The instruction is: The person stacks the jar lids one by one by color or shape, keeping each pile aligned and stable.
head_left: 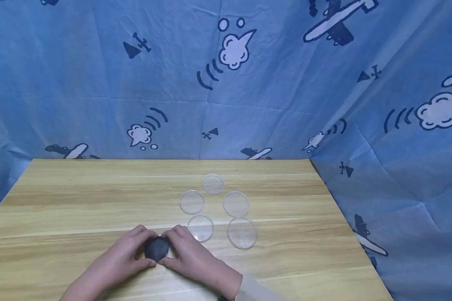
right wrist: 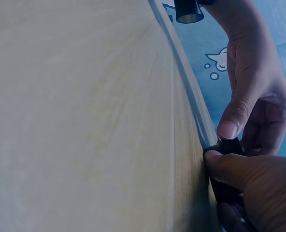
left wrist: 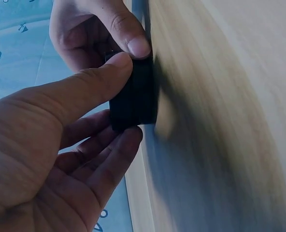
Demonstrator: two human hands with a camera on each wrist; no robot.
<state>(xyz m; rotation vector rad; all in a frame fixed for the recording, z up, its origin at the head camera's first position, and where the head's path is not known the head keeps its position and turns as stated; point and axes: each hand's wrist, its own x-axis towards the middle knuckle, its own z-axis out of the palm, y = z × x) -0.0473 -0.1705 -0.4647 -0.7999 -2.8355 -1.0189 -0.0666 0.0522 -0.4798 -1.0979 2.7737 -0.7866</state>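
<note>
A small black round container [head_left: 156, 248], flat on top, is held between both hands near the table's front. Its thick dark side, with a faint seam around it, shows in the left wrist view as a short black cylinder [left wrist: 133, 99]. My left hand [head_left: 126, 253] grips it from the left, thumb on one side and fingers on the other. From the right, my right hand [head_left: 192, 253] pinches it between thumb and fingers. In the right wrist view the fingers partly hide the black container [right wrist: 225, 191]. Whether it touches the table is hard to tell.
Several clear round discs with thin rims lie on the wooden table [head_left: 79, 200], among them a near-left disc [head_left: 201, 228] beside my right hand, a near-right disc [head_left: 242, 233] and a far disc [head_left: 212, 184]. Blue printed cloth [head_left: 173, 83] hangs behind and to the right.
</note>
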